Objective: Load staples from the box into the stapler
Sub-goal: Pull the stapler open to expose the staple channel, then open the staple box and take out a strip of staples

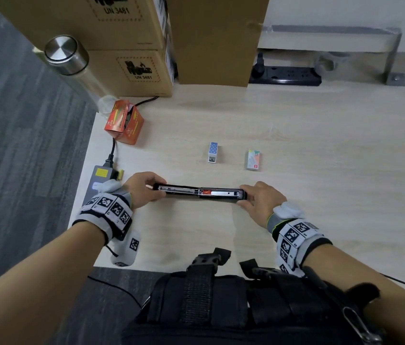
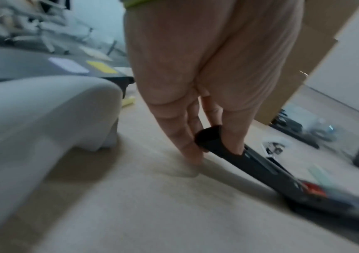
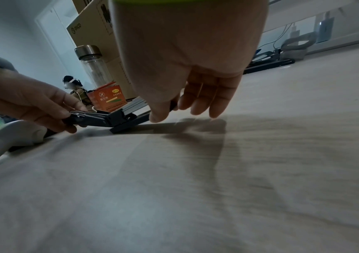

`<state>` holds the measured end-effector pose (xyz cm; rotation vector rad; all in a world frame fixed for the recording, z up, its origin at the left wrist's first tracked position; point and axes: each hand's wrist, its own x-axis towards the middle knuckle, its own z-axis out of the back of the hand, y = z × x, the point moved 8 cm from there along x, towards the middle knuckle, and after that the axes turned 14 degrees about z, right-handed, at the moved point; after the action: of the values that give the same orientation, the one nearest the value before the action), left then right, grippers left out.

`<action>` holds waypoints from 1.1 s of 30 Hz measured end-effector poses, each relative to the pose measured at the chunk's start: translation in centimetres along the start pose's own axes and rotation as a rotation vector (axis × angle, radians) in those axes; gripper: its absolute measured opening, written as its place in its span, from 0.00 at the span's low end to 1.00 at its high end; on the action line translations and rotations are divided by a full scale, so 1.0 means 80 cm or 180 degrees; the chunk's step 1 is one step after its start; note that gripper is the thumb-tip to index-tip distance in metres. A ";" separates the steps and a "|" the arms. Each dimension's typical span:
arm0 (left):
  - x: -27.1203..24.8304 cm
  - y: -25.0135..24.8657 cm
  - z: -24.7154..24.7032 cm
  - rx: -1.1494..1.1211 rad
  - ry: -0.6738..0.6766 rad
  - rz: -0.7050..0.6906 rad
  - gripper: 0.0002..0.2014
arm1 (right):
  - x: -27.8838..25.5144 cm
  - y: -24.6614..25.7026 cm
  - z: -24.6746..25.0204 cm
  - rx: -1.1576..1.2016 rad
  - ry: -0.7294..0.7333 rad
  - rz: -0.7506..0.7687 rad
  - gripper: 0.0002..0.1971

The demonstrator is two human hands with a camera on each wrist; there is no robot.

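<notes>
A black stapler (image 1: 200,192) lies swung open flat on the pale wooden table (image 1: 296,207), its metal staple channel and red pusher facing up. My left hand (image 1: 158,189) pinches its left end, seen close in the left wrist view, where the fingers (image 2: 187,145) clamp the stapler (image 2: 260,171). My right hand (image 1: 245,194) holds the right end between thumb (image 3: 157,116) and forefinger, the other fingers loose. In the right wrist view the stapler (image 3: 109,119) is hinged slightly upward. Two small staple boxes stand behind it: a blue-white box (image 1: 213,152) and a pale green box (image 1: 253,159).
An orange carton (image 1: 124,122) sits at the table's left rear, beside a steel-capped bottle (image 1: 69,61) and stacked cardboard boxes (image 1: 131,46). A grey power adapter (image 1: 98,180) with its cable lies by the left edge. A black power strip (image 1: 286,75) is at the back.
</notes>
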<state>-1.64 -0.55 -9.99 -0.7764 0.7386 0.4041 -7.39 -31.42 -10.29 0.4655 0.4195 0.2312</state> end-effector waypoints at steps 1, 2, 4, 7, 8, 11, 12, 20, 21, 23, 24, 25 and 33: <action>0.001 -0.001 0.002 0.0330 -0.0108 -0.0056 0.10 | 0.000 0.001 0.000 -0.0042 0.0027 0.0002 0.15; 0.001 -0.003 0.002 0.0639 -0.0157 -0.0089 0.10 | 0.000 0.000 -0.001 -0.0079 0.0057 -0.0008 0.15; 0.000 -0.006 0.000 0.1106 -0.0196 -0.0100 0.11 | 0.001 -0.001 -0.001 -0.0115 0.0086 -0.0028 0.15; -0.005 -0.020 -0.006 0.1575 -0.0288 -0.0145 0.11 | 0.004 -0.001 -0.002 -0.0109 0.0108 -0.0035 0.14; -0.007 -0.025 -0.009 0.1728 -0.0301 -0.0156 0.12 | 0.004 -0.002 -0.002 -0.0109 0.0116 -0.0043 0.13; -0.008 -0.032 -0.019 0.2102 -0.0255 -0.0152 0.13 | 0.007 -0.007 -0.004 -0.0101 0.0151 -0.0101 0.14; -0.008 -0.035 -0.021 0.2162 -0.0241 -0.0157 0.13 | 0.006 -0.009 -0.005 -0.0100 0.0142 -0.0121 0.15; -0.011 -0.076 -0.055 0.2275 -0.0340 -0.0561 0.17 | 0.003 -0.030 0.037 0.0175 -0.0480 -0.0313 0.15; -0.014 -0.079 -0.061 0.2300 -0.0358 -0.0625 0.17 | 0.006 -0.034 0.045 0.0212 -0.0587 -0.0346 0.15; -0.017 -0.085 -0.079 0.2430 -0.0346 -0.0785 0.19 | 0.013 -0.045 0.059 0.0242 -0.0670 -0.0429 0.18; -0.018 -0.086 -0.088 0.2519 -0.0323 -0.0860 0.20 | 0.019 -0.051 0.063 0.0246 -0.0656 -0.0469 0.21; -0.020 -0.087 -0.095 0.2578 -0.0302 -0.0922 0.21 | 0.025 -0.056 0.067 0.0248 -0.0621 -0.0507 0.24; -0.016 -0.076 -0.104 0.2612 -0.0357 -0.0991 0.25 | 0.072 -0.070 0.077 -0.0009 -0.0050 -0.0697 0.43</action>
<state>-2.73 -10.87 -10.16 -0.0824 0.5908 -0.1475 1.07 -36.90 -9.94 0.4149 0.4511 0.0165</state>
